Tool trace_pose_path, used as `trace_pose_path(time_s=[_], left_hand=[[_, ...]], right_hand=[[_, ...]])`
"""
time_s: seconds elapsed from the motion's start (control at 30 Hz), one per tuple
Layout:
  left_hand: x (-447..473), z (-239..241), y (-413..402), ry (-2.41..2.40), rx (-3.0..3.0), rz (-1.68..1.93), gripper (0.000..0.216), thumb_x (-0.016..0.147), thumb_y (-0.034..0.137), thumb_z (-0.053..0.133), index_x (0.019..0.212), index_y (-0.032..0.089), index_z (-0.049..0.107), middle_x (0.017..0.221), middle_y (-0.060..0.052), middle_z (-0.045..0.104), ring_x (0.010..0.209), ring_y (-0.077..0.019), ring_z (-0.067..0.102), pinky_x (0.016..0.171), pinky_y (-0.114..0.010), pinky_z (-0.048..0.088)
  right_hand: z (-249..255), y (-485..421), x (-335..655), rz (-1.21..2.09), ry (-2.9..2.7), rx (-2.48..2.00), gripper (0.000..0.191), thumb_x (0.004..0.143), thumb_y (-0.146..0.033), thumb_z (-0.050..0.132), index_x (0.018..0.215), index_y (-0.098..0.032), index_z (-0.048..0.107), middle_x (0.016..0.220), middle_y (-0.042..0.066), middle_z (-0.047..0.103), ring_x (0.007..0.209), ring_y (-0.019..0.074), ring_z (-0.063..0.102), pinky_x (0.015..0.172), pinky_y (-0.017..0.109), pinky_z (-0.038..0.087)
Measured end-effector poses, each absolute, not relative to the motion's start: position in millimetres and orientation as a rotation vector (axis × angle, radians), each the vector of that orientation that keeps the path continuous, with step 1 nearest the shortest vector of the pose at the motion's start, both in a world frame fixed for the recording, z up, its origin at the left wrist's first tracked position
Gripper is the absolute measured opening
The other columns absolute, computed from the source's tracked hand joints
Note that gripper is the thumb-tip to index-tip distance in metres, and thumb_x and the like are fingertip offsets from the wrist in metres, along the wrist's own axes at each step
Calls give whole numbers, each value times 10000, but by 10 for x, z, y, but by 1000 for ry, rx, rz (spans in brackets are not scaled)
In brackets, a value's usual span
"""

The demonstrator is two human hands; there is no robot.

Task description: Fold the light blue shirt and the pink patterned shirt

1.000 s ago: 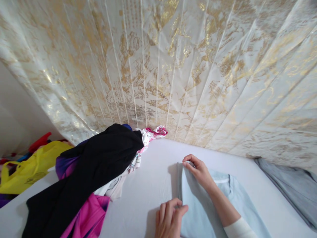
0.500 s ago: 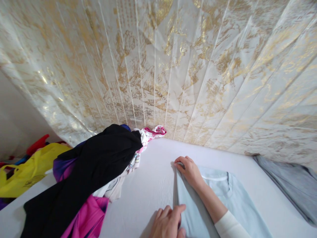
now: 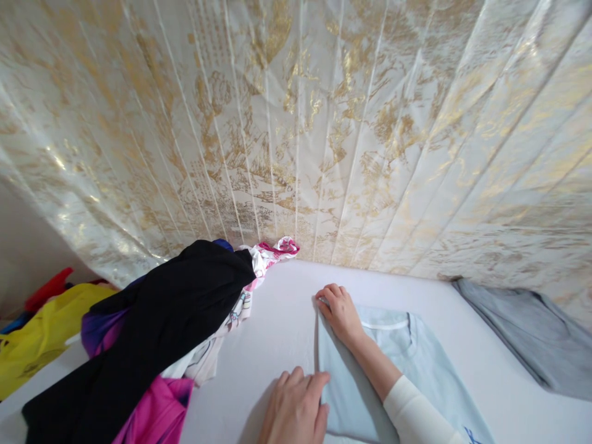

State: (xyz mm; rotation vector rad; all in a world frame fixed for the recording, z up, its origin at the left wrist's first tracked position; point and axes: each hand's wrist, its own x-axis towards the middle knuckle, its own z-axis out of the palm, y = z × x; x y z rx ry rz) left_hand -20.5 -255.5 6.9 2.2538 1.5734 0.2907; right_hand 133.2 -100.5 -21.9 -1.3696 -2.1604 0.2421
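A light blue T-shirt (image 3: 428, 354) lies folded on the white surface, its neckline at the far side and a small dark blue print near the bottom of the view. My right hand (image 3: 340, 314) is at its far left corner, fingers closed on the fabric edge. My left hand (image 3: 296, 404) is nearer to me at the shirt's left edge, with thumb and index finger closed on the cloth. The right forearm, in a white sleeve, crosses over the shirt and hides part of it.
At left is a heap of clothes with a black garment (image 3: 185, 308) on top and a pink garment (image 3: 160, 410) below. Beyond it lies a yellow bag (image 3: 55, 320). A folded grey garment (image 3: 522, 333) rests at right. A gold-patterned curtain (image 3: 296, 123) hangs behind the white surface (image 3: 259, 345).
The view has shifted slightly, so most things sit a little further left. Both hands keep their places on the shirt's left edge, and more of its lower part shows.
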Motion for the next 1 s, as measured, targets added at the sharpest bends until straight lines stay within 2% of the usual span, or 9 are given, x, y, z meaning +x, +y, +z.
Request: trace_pose_path(time_s=[0.1, 0.17, 0.23, 0.33, 0.43, 0.57, 0.8, 0.93, 1.0], left_hand=[[-174, 101, -2497, 1567, 2372, 369, 322, 823, 156, 493, 1097, 259, 626, 1130, -49, 645, 1045, -260, 573, 858, -378, 442], [-123, 56, -2434, 1504, 2487, 411, 396, 844, 207, 507, 1233, 220, 579, 1341, -80, 558, 1198, -275, 514, 948, -394, 422], [-52, -44, -2377, 1396, 2610, 399, 502, 864, 289, 525, 1347, 153, 502, 1458, -114, 446, 1304, -292, 437, 1025, -411, 384], [41, -207, -2337, 1291, 2700, 313, 561, 886, 381, 523, 1381, 121, 474, 1452, -128, 444, 1315, -302, 438, 1054, -429, 370], [75, -266, -2343, 1301, 2718, 288, 562, 892, 414, 521, 1382, 141, 481, 1462, -123, 428, 1336, -304, 414, 1065, -423, 361], [-3, -260, -2337, 1363, 2735, 304, 565, 864, 326, 531, 1405, 181, 457, 1479, -93, 409, 1335, -304, 414, 1072, -441, 349], [-564, -431, -2294, 1359, 2788, 211, 619, 794, 228, 576, 1401, 279, 465, 1470, -56, 412, 1310, -291, 454, 977, -401, 426], [-502, -143, -2256, 1378, 2733, 301, 489, 838, 255, 555, 1327, 254, 537, 1400, -76, 521, 1243, -285, 506, 977, -424, 409], [-217, 93, -2163, 1418, 2673, 472, 463, 854, 197, 516, 1315, 245, 533, 1347, -73, 557, 1229, -256, 494, 1002, -416, 378]], right_hand=[[-183, -1076, 1335, 214, -2133, -1367, 283, 891, -114, 441, 1107, -187, 608, 1196, 108, 622, 1146, 252, 534, 915, 403, 436], [-148, -1193, 1361, 232, -2154, -1325, 349, 905, -96, 385, 1184, -178, 576, 1291, 109, 597, 1257, 233, 489, 972, 402, 423], [-118, -1353, 1412, 292, -2206, -1265, 390, 931, -107, 333, 1249, -171, 550, 1349, 109, 575, 1305, 209, 464, 1026, 400, 401], [-101, -1576, 1522, 407, -2293, -1201, 413, 967, -168, 315, 1324, -186, 521, 1405, 93, 535, 1321, 190, 458, 1086, 397, 366], [-110, -1626, 1604, 488, -2389, -1189, 428, 994, -280, 345, 1402, -222, 461, 1482, 66, 438, 1384, 201, 368, 1140, 430, 299], [-71, -1468, 1570, 513, -2448, -1249, 494, 988, -373, 384, 1447, -192, 405, 1522, 101, 352, 1434, 239, 252, 1156, 473, 257], [86, -1808, 1797, 359, -2173, -1298, 495, 945, -291, 454, 1424, -171, 412, 1488, 120, 425, 1407, 258, 321, 1119, 477, 345], [-99, -2270, 2357, 193, -1878, -1521, 443, 893, -292, 492, 1331, -230, 483, 1333, 119, 567, 1236, 273, 528, 1027, 493, 451], [-211, -2447, 2620, 188, -1802, -1591, 427, 872, -289, 498, 1295, -231, 502, 1264, 116, 595, 1154, 266, 577, 977, 471, 493]])
